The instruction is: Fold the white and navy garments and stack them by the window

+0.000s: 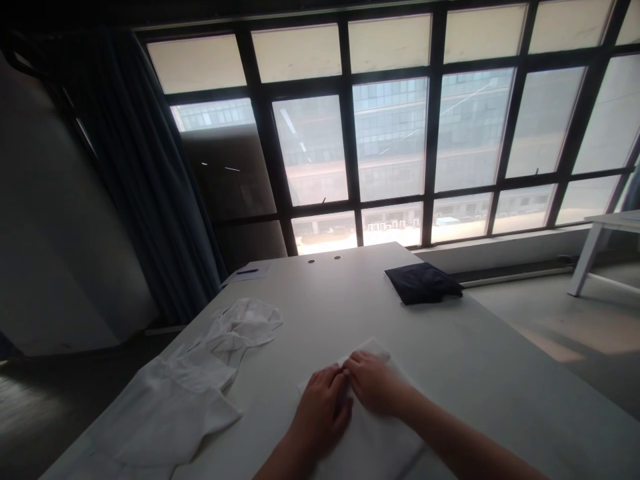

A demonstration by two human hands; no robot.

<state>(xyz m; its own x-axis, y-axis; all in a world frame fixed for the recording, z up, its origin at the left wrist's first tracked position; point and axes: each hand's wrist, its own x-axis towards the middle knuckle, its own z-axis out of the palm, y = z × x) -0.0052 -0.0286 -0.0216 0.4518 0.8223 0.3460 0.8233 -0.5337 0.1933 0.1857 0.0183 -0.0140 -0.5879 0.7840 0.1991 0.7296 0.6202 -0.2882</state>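
A white cloth garment point(373, 447) lies flat in front of me at the near side of the white table point(320, 300). My left hand point(324, 408) rests on its left part, fingers curled down and closed on the fabric. Right beside it, my right hand point(373, 381) has bent fingers gripping the cloth near its far edge. The fingertips of both hands almost meet, and the exact pinch of fabric between them is hidden. Part of the garment runs out of the bottom of the view.
Crumpled white garments point(170, 407) spread along the table's left side. A folded dark garment point(424, 283) sits near the right edge. At the far left corner lies a paper with a pen point(247, 271). Another white table point(595, 247) stands at right, beyond a floor gap.
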